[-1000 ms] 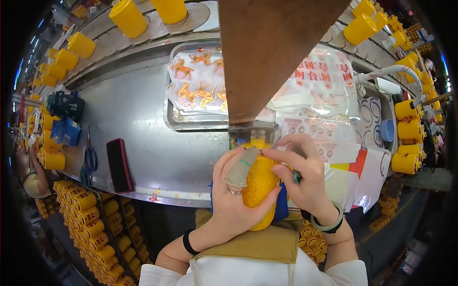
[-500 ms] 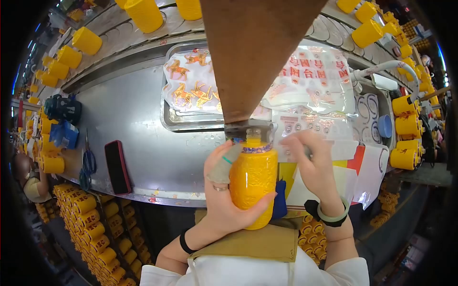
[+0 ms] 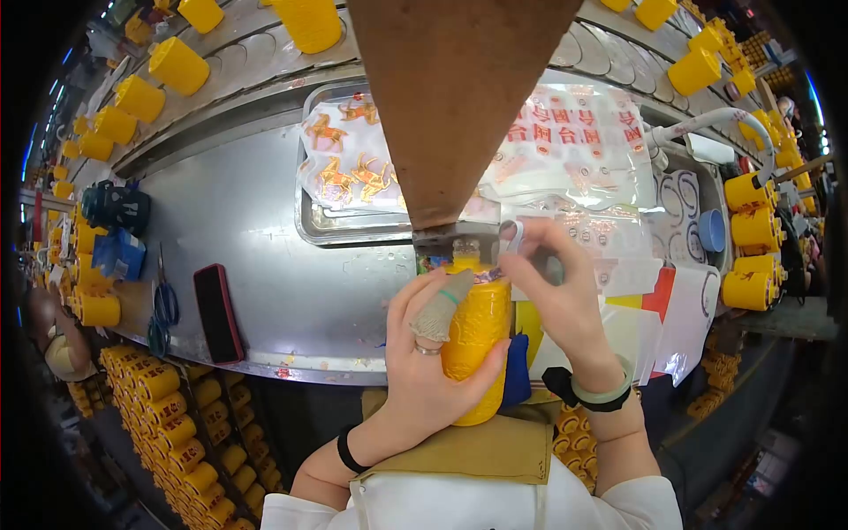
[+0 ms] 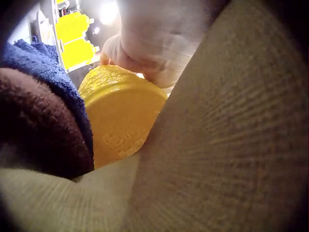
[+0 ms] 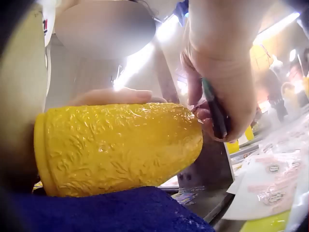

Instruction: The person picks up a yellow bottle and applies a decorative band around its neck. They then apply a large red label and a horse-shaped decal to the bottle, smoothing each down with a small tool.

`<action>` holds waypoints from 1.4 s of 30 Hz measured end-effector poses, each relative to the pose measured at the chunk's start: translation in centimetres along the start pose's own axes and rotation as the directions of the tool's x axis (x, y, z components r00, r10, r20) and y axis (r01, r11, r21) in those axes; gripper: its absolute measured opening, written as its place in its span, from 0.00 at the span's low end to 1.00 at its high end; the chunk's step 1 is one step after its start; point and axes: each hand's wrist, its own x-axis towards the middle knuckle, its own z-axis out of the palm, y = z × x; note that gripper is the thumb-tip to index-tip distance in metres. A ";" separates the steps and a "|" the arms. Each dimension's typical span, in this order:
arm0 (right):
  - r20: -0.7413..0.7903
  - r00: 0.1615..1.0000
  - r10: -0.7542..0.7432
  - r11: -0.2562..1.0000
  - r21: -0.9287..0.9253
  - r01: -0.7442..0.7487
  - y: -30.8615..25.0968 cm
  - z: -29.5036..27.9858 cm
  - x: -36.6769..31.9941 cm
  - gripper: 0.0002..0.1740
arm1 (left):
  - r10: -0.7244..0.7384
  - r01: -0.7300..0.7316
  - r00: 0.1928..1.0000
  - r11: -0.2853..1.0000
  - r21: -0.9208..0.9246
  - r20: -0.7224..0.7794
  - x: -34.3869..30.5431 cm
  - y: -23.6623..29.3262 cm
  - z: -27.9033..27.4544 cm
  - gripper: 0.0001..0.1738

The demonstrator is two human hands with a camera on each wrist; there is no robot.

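A yellow embossed bottle (image 3: 479, 340) with a clear neck lies tilted away from the person. My left hand (image 3: 420, 375) grips its body, thumb along the near side, one finger wearing a grey cloth cover (image 3: 439, 318). Around the bottle's shoulder runs a colourful patterned band (image 3: 488, 276), partly behind fingers. My right hand (image 3: 563, 300) pinches a pale curled strip (image 3: 512, 237) just beside that shoulder. A slim dark tool with a green part (image 5: 216, 108) sits within the right hand. Beneath the bottle is a blue cloth (image 5: 111, 210); its round base (image 4: 123, 125) shows from the left wrist.
A brown upright post (image 3: 442, 106) stands in front of the bottle. Behind it are a metal tray (image 3: 344, 231) of gold horse figures and printed sticker sheets (image 3: 574, 150). A phone (image 3: 218, 314) and scissors (image 3: 163, 300) lie left. Yellow containers ride the conveyor (image 3: 247, 53).
My right hand moved off the bottle's shoulder, then came back higher with a pale strip in its fingertips. The left hand turned the bottle slightly. Yellow containers on the conveyor shifted along.
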 end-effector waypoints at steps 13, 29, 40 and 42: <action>0.119 0.975 0.189 0.891 0.396 -0.221 -1.8 -0.5 -0.1 0.09 | 0.004 -0.004 1.000 1.000 -0.003 -0.008 -0.1 -0.2 -0.2 0.40; -0.027 0.959 0.283 0.822 0.521 -0.229 0.3 -0.4 -0.9 0.18 | -0.006 0.005 1.000 0.999 -0.039 -0.025 -0.2 -0.4 -0.2 0.39; 0.206 0.893 -0.401 0.807 -0.383 0.450 -0.1 -2.6 0.6 0.18 | -0.045 0.045 0.999 0.992 -0.117 0.001 -0.7 -1.2 -0.3 0.39; 0.270 0.877 -0.397 0.751 -0.454 0.479 0.3 -2.7 1.7 0.17 | -0.074 0.072 0.997 0.986 -0.152 -0.003 -0.7 -1.3 -0.2 0.39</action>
